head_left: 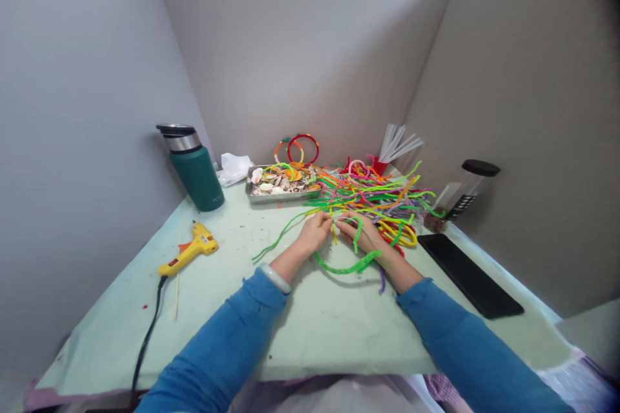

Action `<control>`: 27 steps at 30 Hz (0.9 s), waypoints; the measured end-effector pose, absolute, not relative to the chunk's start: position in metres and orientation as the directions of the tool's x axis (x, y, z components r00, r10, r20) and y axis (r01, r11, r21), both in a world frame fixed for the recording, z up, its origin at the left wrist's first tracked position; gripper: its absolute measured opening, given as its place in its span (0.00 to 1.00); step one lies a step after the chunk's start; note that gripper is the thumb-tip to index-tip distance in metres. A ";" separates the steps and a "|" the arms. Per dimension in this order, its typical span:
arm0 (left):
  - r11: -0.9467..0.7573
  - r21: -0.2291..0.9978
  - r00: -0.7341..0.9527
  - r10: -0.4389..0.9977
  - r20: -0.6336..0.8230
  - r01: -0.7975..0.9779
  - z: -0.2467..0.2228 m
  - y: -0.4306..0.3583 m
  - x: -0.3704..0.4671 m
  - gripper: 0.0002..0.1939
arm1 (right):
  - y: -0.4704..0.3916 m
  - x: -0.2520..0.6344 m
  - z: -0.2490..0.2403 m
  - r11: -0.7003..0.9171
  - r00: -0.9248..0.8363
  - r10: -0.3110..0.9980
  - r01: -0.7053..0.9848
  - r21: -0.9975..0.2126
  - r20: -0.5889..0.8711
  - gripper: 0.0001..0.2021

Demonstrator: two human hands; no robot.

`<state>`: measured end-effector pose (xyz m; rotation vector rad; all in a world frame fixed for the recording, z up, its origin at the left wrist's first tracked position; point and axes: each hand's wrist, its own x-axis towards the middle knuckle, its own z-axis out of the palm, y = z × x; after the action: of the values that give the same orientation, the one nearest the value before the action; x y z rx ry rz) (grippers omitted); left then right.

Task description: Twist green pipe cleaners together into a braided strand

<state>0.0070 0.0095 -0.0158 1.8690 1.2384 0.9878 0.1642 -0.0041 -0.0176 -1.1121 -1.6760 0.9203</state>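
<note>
**Two hands, one green pipe cleaner: bench inventory**

Two hands met at the centre of the table [310,329], fingertips closed together on a green pipe cleaner [346,267].

- Left hand [316,233]: closed in a pinch on the stem's upper end; a pale bangle [274,277] sat on the wrist.
- Right hand [361,233]: likewise pinched shut on the stem just at 3 o'clock of the left, so that, by the look of it, the short span between the two could be bent or twisted.
- Green pipe cleaner: it looped down toward 6 o'clock beneath the right wrist and lay slack on the table, its free length out of the way.
- Pile of pipe cleaners [375,193]: many colours, at 1 o'clock of the hands, near enough to draw from.
- Metal tray [252,191] of shells, at 11 o'clock; two wrapped rings [298,148] leaned on the back wall behind it.
- Green flask [194,168], upright at 10 o'clock, well apart.
- Yellow glue gun [191,251], at 9 o'clock, lying on its side, cord trailing off the near edge.
- Black slab [467,274], flat at 3 o'clock.
- Clear jar [472,190] with black lid, at 2 o'clock, tilted.
</note>
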 end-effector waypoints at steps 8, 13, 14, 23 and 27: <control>-0.359 0.814 0.282 0.926 0.250 0.457 -0.012 0.008 0.004 0.11 | -0.007 0.165 -0.016 0.341 -0.233 0.929 0.245 -0.908 0.286 0.16; -0.411 0.784 0.301 0.906 0.297 0.466 -0.006 0.004 0.002 0.12 | -0.008 0.166 -0.016 0.350 -0.209 0.929 0.217 -0.911 0.307 0.16; -0.415 0.780 0.304 0.904 0.299 0.468 -0.005 0.004 0.002 0.12 | -0.008 0.166 -0.017 0.345 -0.199 0.931 0.219 -0.913 0.305 0.16; -0.428 0.741 0.311 0.901 0.303 0.517 0.002 -0.001 0.003 0.14 | -0.008 0.165 -0.016 0.328 -0.165 0.941 0.238 -0.914 0.294 0.16; -0.424 0.737 0.307 0.903 0.301 0.526 0.001 -0.001 0.003 0.14 | -0.007 0.166 -0.018 0.319 -0.166 0.944 0.241 -0.916 0.285 0.16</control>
<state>0.0032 -0.0005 0.0013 2.0670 1.2645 0.9675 0.1659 -0.0071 -0.0183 -1.0942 -1.6307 0.9230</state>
